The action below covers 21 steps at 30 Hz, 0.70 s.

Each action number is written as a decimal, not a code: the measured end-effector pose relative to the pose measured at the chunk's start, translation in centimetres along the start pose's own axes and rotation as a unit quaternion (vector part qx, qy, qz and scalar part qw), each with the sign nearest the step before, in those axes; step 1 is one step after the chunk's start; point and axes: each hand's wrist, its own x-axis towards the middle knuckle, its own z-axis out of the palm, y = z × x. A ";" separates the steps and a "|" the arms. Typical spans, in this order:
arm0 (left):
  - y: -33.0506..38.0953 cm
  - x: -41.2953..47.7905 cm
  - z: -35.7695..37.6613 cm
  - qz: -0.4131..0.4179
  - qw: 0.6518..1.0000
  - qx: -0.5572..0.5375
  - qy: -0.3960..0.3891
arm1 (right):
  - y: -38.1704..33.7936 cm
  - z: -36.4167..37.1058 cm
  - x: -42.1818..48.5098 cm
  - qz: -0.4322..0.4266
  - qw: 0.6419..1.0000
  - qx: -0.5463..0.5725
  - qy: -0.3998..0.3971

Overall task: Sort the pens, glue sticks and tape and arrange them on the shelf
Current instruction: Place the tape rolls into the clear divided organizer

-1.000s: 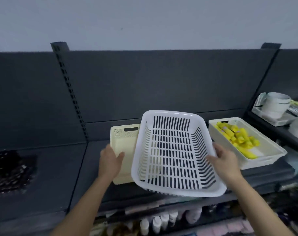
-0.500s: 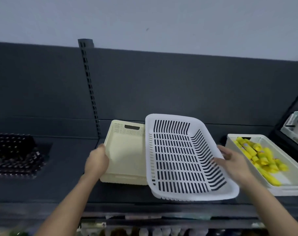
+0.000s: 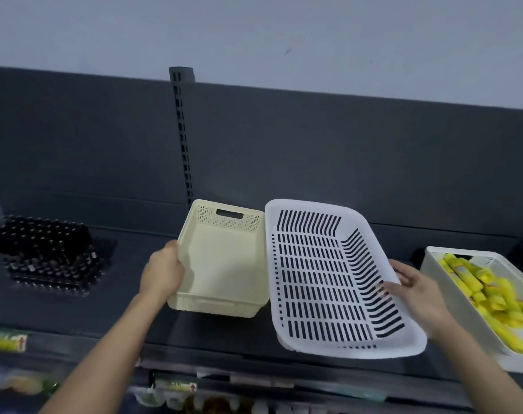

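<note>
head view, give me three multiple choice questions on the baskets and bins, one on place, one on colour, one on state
1. Where is the cream basket from the white basket?
A) to its left
B) to its right
C) inside it

2. The sticks in the right bin are:
A) red
B) yellow
C) blue

3. The white basket is:
A) full of pens
B) upside down
C) empty

Answers:
1 A: the cream basket stands beside it on the left.
2 B: every stick in view is yellow.
3 C: only its slotted floor shows inside.
</note>
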 end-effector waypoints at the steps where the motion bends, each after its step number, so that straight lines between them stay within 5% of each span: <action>1: -0.1 0.0 -0.1 -0.002 1.000 -0.003 0.003 | 0.1 -0.2 0.2 -0.005 1.000 -0.009 0.003; 21: 6.1 -3.7 -6.1 0.079 0.986 0.022 0.146 | 3.3 1.3 -0.3 -0.020 0.988 -0.142 0.058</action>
